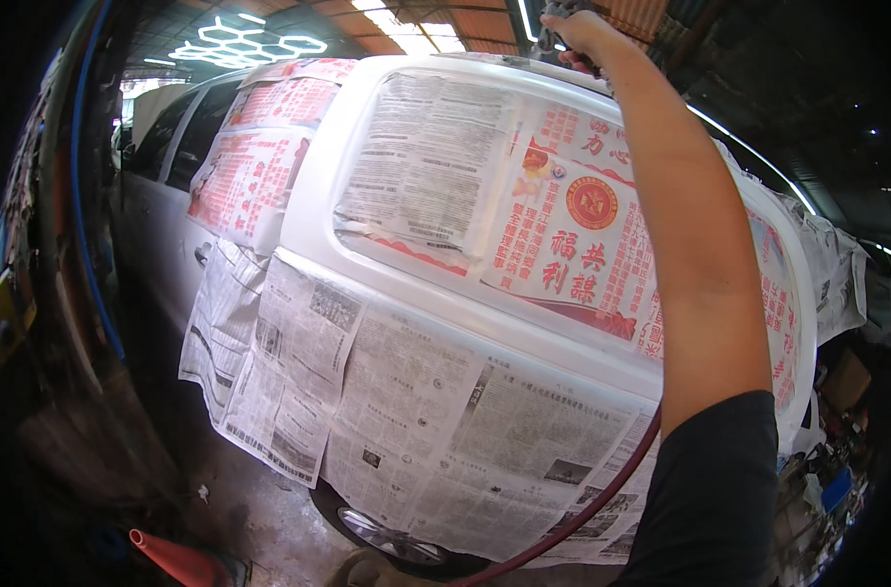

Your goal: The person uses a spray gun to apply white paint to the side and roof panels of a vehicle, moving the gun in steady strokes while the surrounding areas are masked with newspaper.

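Observation:
My right arm reaches up across the vehicle, and my right hand [587,37] is closed around a grey spray gun [551,22] at the top edge, partly cut off by the frame. A dark red hose [602,497] runs up from below and passes behind my arm. Beyond the hand stands a silver-white van [313,186]. Its side windows are masked with red-and-white printed paper [563,245] and newsprint [421,161]. More newspaper sheets [445,421] hang over the lower body and part of the wheel [391,538]. My left hand is out of view.
An orange-red cone [176,560] stands on the concrete floor [264,523] at lower left. Dark posts and clutter line the left side. Cluttered items, including a blue one [837,489], lie at right. Hexagonal lights [250,44] hang below the roof.

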Demonstrator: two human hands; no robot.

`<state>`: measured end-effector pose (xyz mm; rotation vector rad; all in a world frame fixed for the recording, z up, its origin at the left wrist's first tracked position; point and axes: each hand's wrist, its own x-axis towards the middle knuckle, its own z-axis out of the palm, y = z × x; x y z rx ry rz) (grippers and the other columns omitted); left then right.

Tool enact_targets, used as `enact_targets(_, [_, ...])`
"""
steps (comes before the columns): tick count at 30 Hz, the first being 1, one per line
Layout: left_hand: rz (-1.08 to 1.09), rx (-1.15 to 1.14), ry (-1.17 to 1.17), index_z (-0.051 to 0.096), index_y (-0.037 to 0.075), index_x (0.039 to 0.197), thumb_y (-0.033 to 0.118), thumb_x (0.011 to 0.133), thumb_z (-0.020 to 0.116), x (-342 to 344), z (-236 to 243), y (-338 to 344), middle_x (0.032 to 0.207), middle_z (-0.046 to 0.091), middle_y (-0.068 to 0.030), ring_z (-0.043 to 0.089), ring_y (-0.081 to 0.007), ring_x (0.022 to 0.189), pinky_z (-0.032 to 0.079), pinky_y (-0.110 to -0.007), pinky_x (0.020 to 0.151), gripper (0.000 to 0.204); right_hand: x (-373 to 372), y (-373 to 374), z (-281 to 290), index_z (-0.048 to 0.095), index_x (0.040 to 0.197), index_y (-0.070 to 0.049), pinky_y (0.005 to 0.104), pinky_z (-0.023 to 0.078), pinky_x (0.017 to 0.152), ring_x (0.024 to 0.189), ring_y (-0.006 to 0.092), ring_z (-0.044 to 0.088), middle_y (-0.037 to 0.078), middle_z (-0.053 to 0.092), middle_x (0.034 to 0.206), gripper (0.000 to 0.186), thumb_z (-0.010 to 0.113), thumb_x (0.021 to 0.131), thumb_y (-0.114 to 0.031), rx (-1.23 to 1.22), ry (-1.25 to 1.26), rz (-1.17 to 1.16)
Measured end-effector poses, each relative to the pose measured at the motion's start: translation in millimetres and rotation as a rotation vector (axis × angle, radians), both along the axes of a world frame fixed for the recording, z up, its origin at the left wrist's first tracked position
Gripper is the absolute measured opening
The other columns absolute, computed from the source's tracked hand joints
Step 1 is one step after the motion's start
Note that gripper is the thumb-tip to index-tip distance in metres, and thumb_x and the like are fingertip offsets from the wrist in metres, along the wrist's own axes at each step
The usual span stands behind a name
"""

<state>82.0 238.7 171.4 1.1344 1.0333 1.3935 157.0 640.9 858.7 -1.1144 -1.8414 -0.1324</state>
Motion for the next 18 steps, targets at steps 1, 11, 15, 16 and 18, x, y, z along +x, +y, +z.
enact_targets(1, [-0.007,0.026,-0.019,0.062,0.005,0.095,0.029,0.087,0.071,0.8,0.0,2.6,0.08,0.054,0.0024,0.049,-0.0092,0.075,0.041,-0.028,0.066,0.028,11.1,-2.0,7.2,0.061,0.098,0.003,0.0307,0.044,0.045,0.049,0.0136,0.049,0.01,0.064,0.075,0.06,0.06,0.095,-0.056,-0.003,0.008,-0.022])
enact_targets(11, [-0.069,-0.038,-0.006,0.064,0.005,0.096,0.032,0.086,0.072,4.7,0.4,8.6,0.083,0.057,0.0021,0.051,-0.0084,0.077,0.042,-0.027,0.067,0.03,69.7,-13.9,22.9,0.065,0.092,0.0,0.0342,0.05,0.05,0.044,0.014,0.048,0.01,0.059,0.069,0.061,0.057,0.095,-0.061,0.02,0.029,-0.064])
enact_targets(15, [-0.095,0.005,-0.069,0.064,0.004,0.098,0.035,0.087,0.073,14.3,0.1,10.5,0.085,0.06,0.0013,0.053,-0.0094,0.079,0.044,-0.027,0.07,0.034,96.4,-25.9,38.8,0.056,0.112,0.0,0.0293,0.052,0.055,0.048,0.0089,0.048,0.005,0.061,0.071,0.061,0.053,0.098,-0.059,-0.122,-0.03,-0.108])
enact_targets(16, [-0.107,0.011,-0.071,0.065,0.004,0.099,0.036,0.087,0.073,16.5,1.0,10.9,0.086,0.061,0.001,0.054,-0.0096,0.08,0.045,-0.028,0.07,0.035,108.4,-33.2,34.1,0.054,0.113,0.002,0.0287,0.053,0.055,0.048,0.01,0.048,0.006,0.06,0.071,0.064,0.054,0.097,-0.06,-0.085,-0.081,-0.119])
enact_targets(18, [-0.134,0.02,-0.075,0.065,0.004,0.101,0.038,0.087,0.074,21.3,1.1,12.7,0.087,0.062,0.0004,0.054,-0.0099,0.081,0.045,-0.028,0.072,0.038,134.0,-31.3,38.6,0.054,0.114,0.002,0.0291,0.053,0.054,0.047,0.0107,0.048,0.007,0.06,0.072,0.064,0.054,0.097,-0.06,-0.134,-0.013,-0.148])
